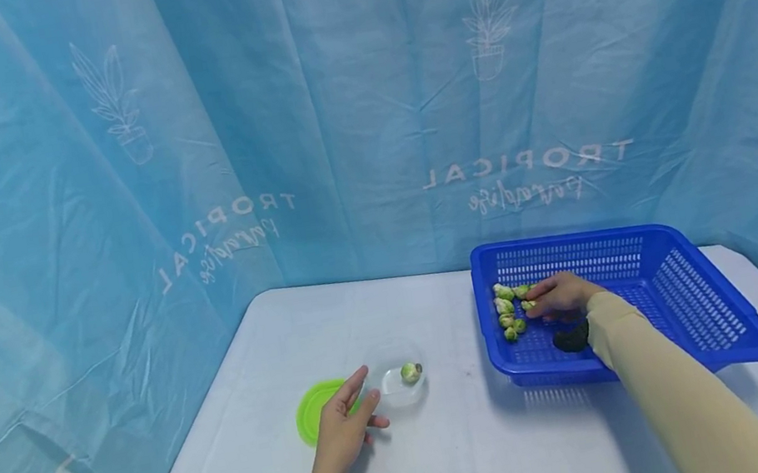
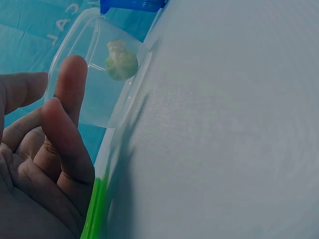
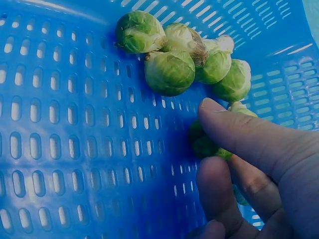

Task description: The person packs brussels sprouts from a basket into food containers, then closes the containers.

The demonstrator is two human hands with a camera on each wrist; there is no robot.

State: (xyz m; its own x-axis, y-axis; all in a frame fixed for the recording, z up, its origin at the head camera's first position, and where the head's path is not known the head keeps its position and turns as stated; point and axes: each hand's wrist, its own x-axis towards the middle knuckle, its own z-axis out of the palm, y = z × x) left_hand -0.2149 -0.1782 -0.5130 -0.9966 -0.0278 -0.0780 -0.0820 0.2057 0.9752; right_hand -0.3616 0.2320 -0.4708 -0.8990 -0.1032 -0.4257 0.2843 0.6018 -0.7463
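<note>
My right hand (image 1: 563,297) is inside the blue basket (image 1: 702,298), its thumb and fingers bent around a Brussels sprout (image 3: 203,142), which they appear to pinch. The thumb and the hand's shadow partly cover that sprout. Several other Brussels sprouts (image 3: 170,73) cluster beyond the fingertips along the basket's left side. Over on the left, my left hand (image 1: 343,429) has its fingers loosely extended beside a clear plastic bowl (image 1: 394,399); whether they touch the rim cannot be told. One Brussels sprout (image 2: 121,62) lies in the bowl. Partly behind the left hand is a green lid (image 1: 309,409).
White cloth covers the table (image 1: 449,461). Between bowl and basket lies a stretch of this cloth. A blue printed curtain (image 1: 359,122) hangs behind the table and down its sides. The basket's raised slotted walls surround the right hand.
</note>
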